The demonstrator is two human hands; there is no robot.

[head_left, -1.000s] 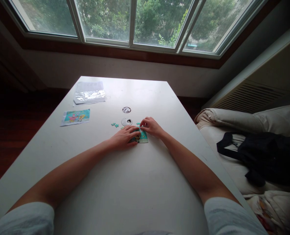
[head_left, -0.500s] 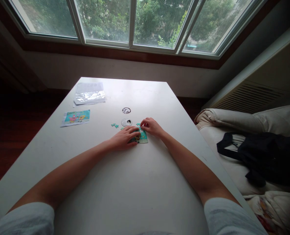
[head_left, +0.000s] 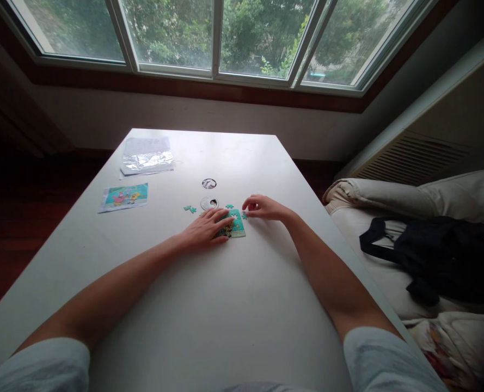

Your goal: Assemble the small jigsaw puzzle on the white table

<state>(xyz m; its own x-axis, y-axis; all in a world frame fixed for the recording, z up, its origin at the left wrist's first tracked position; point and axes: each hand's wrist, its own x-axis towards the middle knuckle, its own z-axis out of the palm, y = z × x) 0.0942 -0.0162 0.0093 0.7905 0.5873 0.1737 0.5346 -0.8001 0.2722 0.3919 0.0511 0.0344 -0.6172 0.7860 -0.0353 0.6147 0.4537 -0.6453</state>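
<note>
My left hand (head_left: 207, 227) lies flat with its fingers spread over the left part of a small jigsaw puzzle (head_left: 237, 224), hiding that part. The puzzle's visible side is teal with a pale lower edge, and a gap shows near its top. Just off its upper right corner, my right hand (head_left: 262, 207) is closed in a pinch, a teal puzzle piece (head_left: 244, 215) at its fingertips. Another loose piece (head_left: 230, 206) rests above the puzzle. Beyond my left hand lie more loose pieces (head_left: 190, 208).
Two round items, a silvery disc (head_left: 209, 202) and a smaller dark-rimmed one (head_left: 209, 183), lie behind the puzzle on the white table (head_left: 225, 305). At left are a cartoon picture sheet (head_left: 124, 196) and a clear plastic packet (head_left: 147, 156). A sofa with a black bag (head_left: 437, 256) stands right.
My right hand has moved right, off the puzzle's upper edge, and a loose piece now shows at its fingertips. My left hand stays on the puzzle. The view has shifted slightly.
</note>
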